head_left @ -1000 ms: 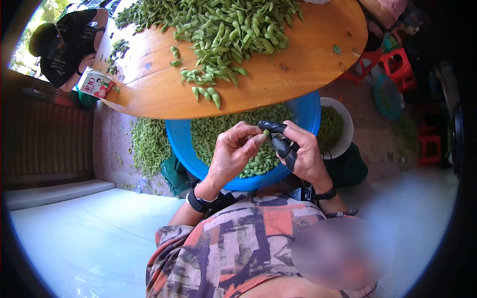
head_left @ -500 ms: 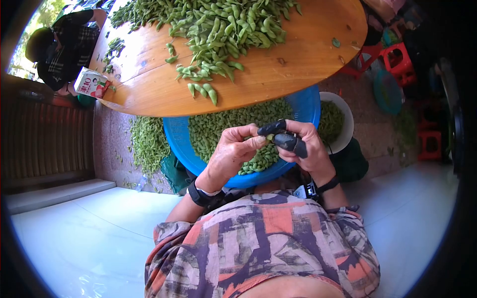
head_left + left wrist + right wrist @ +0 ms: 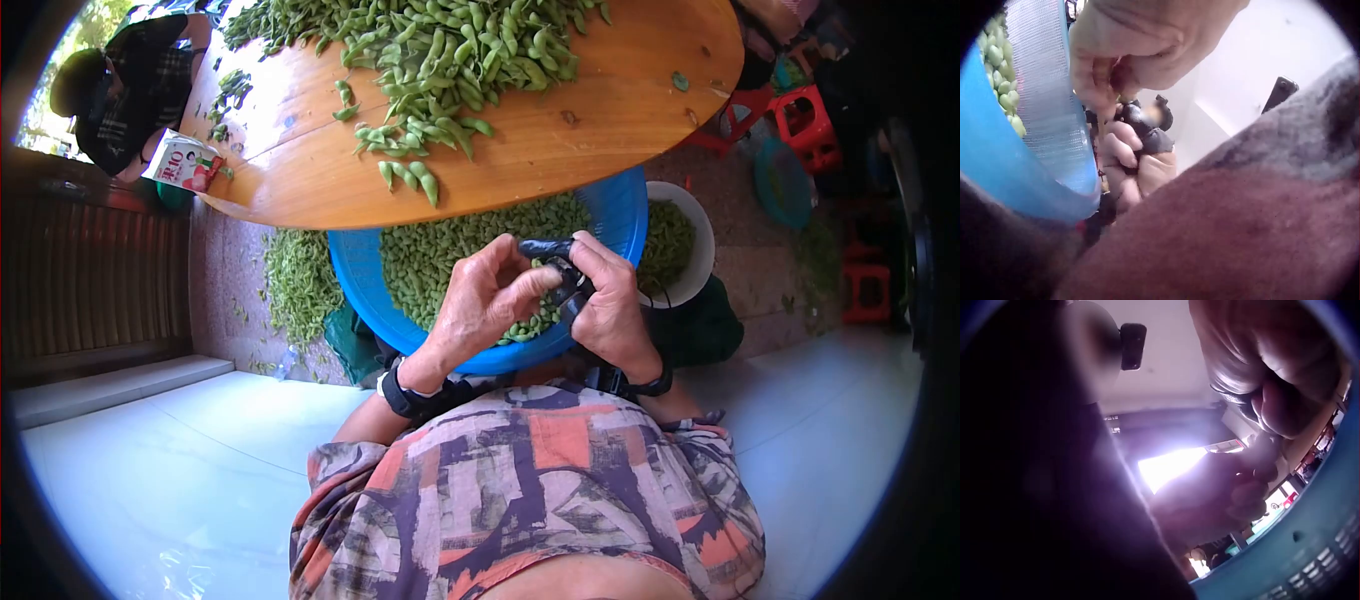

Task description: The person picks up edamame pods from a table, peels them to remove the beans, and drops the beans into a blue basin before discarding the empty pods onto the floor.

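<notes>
Over the blue basket (image 3: pixel 345 275) of shelled green soybeans (image 3: pixel 430 255), my two hands meet fingertip to fingertip. My left hand (image 3: pixel 478 305) pinches with bare thumb and forefinger. Black coverings (image 3: pixel 548 247) wrap the thumb and forefinger of my right hand (image 3: pixel 612 310), which is curled against the left fingertips. In the left wrist view a small green bit of a soybean pod (image 3: pixel 1126 99) shows between the hands; the fingers hide most of it. The right wrist view is dark and shows the left hand (image 3: pixel 1210 500) across from the right hand (image 3: pixel 1266 356).
A wooden table (image 3: pixel 620 120) with a heap of soybean pods (image 3: pixel 470 50) and a carton (image 3: pixel 183 162) stands ahead. Empty-looking pods (image 3: pixel 300 285) lie on the floor at left. A white bucket (image 3: pixel 705 240) and red stools (image 3: pixel 805 125) are at right. Another person (image 3: pixel 130 90) sits at far left.
The green pod seen between the fingertips earlier is now mostly hidden. My left thumb has moved right against the black coverings, and the right hand has turned slightly.
</notes>
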`<state>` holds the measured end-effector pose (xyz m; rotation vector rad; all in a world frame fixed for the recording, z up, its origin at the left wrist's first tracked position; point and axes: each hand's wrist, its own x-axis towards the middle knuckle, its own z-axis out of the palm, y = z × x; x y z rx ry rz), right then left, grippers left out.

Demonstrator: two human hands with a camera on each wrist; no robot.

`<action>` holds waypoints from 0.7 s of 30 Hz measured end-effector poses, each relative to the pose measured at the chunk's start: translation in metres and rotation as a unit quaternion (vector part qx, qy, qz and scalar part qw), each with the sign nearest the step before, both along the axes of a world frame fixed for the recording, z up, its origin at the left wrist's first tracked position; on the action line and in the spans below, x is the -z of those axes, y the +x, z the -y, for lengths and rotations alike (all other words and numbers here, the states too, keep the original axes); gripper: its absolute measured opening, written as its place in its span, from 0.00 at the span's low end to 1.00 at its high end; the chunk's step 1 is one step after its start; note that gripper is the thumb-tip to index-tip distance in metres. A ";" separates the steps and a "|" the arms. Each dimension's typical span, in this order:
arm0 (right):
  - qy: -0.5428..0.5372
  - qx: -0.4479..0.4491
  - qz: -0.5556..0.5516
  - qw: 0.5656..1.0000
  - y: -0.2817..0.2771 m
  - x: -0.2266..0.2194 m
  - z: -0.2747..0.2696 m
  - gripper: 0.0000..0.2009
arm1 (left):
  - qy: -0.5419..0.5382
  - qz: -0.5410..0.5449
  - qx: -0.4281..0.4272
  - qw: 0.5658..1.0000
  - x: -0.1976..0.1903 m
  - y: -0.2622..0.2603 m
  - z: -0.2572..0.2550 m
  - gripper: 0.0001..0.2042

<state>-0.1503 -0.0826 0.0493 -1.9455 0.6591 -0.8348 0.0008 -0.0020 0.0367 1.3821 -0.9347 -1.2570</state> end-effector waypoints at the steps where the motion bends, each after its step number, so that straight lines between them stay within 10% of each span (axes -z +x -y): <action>1: 0.018 -0.021 0.004 1.000 0.000 0.000 -0.001 0.10 | 0.021 -0.004 0.007 1.000 -0.001 0.002 0.001 0.09; 3: 0.011 -0.039 0.034 0.999 -0.004 0.005 0.005 0.07 | 0.032 -0.022 0.016 0.999 -0.005 0.005 0.001 0.11; 5: 0.500 -0.135 0.126 0.846 -0.013 0.009 0.012 0.07 | 0.000 -0.065 0.049 0.997 -0.001 0.008 0.001 0.10; 9: 0.637 -0.170 0.239 0.713 -0.015 0.026 0.020 0.13 | 0.006 -0.223 0.081 0.971 -0.002 0.015 0.002 0.12; 14: 0.616 -0.167 0.260 0.724 -0.012 0.028 0.018 0.14 | -0.016 -0.314 0.058 0.948 0.004 0.011 0.001 0.09; 21: 0.429 -0.139 0.139 0.881 -0.011 0.013 0.009 0.11 | -0.003 -0.230 0.040 0.972 0.009 0.013 -0.002 0.09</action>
